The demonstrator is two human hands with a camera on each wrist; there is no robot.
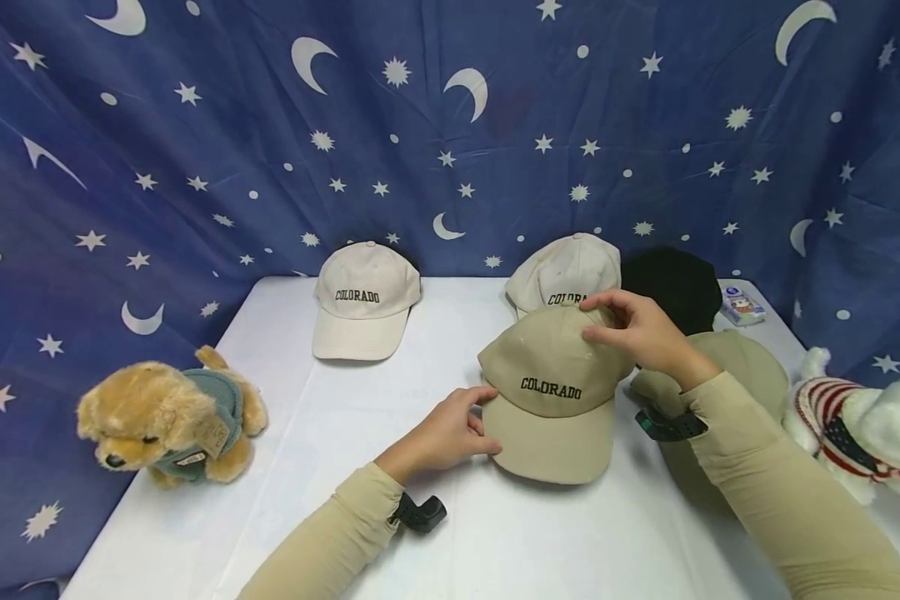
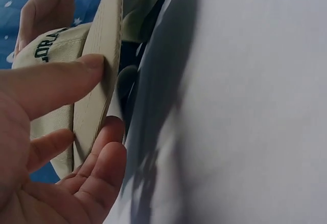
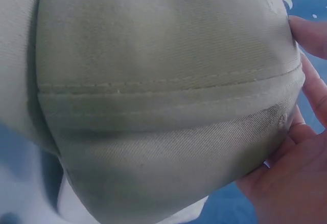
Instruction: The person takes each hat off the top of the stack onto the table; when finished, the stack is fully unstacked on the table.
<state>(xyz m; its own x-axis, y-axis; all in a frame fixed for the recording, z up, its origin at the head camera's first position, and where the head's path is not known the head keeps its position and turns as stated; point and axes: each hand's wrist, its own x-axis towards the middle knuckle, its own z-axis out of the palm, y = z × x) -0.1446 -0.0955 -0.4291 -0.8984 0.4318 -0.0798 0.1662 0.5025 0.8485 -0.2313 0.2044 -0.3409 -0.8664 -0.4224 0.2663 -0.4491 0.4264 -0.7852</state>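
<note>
A khaki baseball cap [image 1: 551, 354] with dark COLORADO lettering is held between both hands, its brim facing the front of the table. My left hand [image 1: 450, 433] grips the brim's left edge. In the left wrist view its thumb lies on the brim [image 2: 97, 86], with fingertips curled at the underside. At the top of the crown, my right hand [image 1: 637, 333] holds the cap with thumb and fingers. The right wrist view shows those fingers around the end of the crown [image 3: 168, 55]. Behind it sits a pale cap [image 1: 570, 262], partly covered.
A cream COLORADO cap [image 1: 367, 296] stands at the back left. To the right are a black cap [image 1: 675, 287], an olive cap [image 1: 750, 367] partly behind my sleeve, and a small packet [image 1: 742, 307]. A brown plush dog [image 1: 165, 417] and a white plush toy [image 1: 892, 421] flank the table.
</note>
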